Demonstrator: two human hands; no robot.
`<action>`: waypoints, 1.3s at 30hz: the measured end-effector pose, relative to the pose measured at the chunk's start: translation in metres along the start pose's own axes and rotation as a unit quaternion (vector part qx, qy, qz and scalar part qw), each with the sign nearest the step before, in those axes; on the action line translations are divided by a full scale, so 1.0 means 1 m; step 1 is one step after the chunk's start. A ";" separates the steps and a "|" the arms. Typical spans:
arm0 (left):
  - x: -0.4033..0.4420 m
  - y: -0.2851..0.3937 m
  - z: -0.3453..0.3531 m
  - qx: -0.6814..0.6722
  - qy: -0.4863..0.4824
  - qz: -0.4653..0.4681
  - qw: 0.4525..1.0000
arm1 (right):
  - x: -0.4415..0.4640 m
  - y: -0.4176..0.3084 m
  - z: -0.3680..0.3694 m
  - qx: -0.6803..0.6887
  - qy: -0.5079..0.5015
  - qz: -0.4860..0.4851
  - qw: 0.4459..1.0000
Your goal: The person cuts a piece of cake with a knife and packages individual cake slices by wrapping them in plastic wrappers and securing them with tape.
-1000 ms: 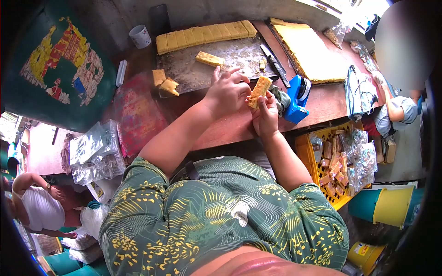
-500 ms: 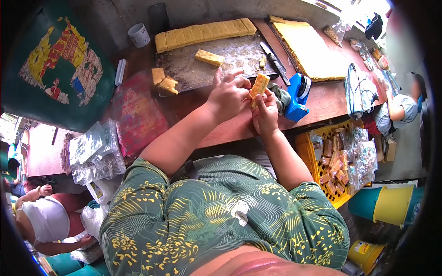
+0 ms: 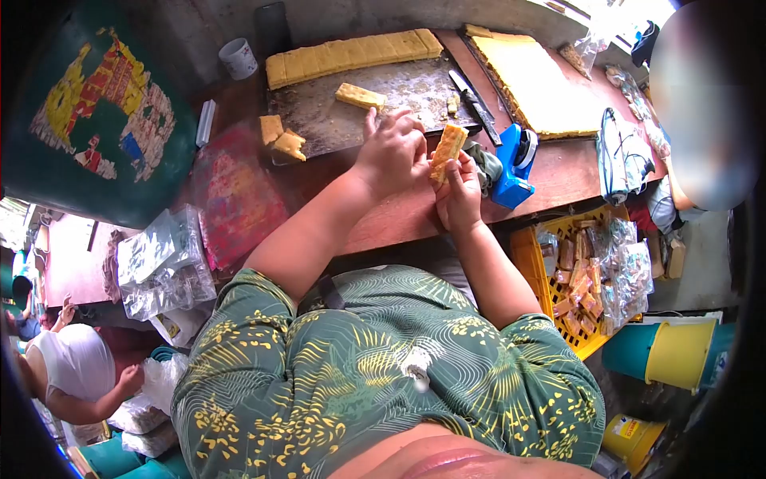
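Note:
A yellow cake bar (image 3: 449, 147) with a browned face stands tilted in my right hand (image 3: 459, 192), which is closed around its lower end. Beside its left edge is my left hand (image 3: 391, 150), fingers bent and apart with one finger raised; whether its fingertips touch the bar I cannot tell. Another cake bar (image 3: 360, 96) lies alone on the dark baking tray (image 3: 319, 128) beyond my hands. Along the tray's far edge runs a row of cut cake (image 3: 355, 57). Broken cake pieces (image 3: 281, 138) sit at the tray's near left corner.
A knife (image 3: 475, 104) rests on the tray's right edge. Right of it are a blue tape dispenser (image 3: 513, 180) and a sheet of cake (image 3: 538, 84). A yellow crate (image 3: 531, 255) holds wrapped bars. Plastic bags (image 3: 163, 259) hang at left. People are on both sides.
My left hand's fingers have lifted and spread slightly, while my right hand keeps the cake bar nearly in place. The person at left moved their arms; the person at right came closer.

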State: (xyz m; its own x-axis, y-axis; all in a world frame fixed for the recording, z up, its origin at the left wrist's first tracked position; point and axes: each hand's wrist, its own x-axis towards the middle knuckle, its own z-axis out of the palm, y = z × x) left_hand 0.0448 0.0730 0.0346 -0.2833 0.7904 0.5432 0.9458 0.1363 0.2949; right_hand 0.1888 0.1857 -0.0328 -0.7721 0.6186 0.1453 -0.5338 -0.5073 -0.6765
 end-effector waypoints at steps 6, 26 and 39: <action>0.000 -0.015 0.008 0.024 -0.005 -0.045 0.999 | 0.000 0.001 -0.006 0.015 -0.011 0.004 1.000; 0.015 -0.005 -0.001 -0.026 0.055 -0.005 0.998 | -0.002 -0.002 -0.001 -0.002 -0.052 0.025 0.998; 0.014 -0.012 -0.001 0.073 -0.048 -0.052 0.995 | -0.002 -0.001 -0.006 -0.005 -0.042 0.018 0.999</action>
State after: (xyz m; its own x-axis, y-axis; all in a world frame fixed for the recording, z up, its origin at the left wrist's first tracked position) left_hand 0.0292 0.0818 0.0390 -0.3708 0.8199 0.4362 0.9271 0.2995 0.2252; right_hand 0.1929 0.1885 -0.0363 -0.8165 0.5484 0.1807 -0.5028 -0.5213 -0.6895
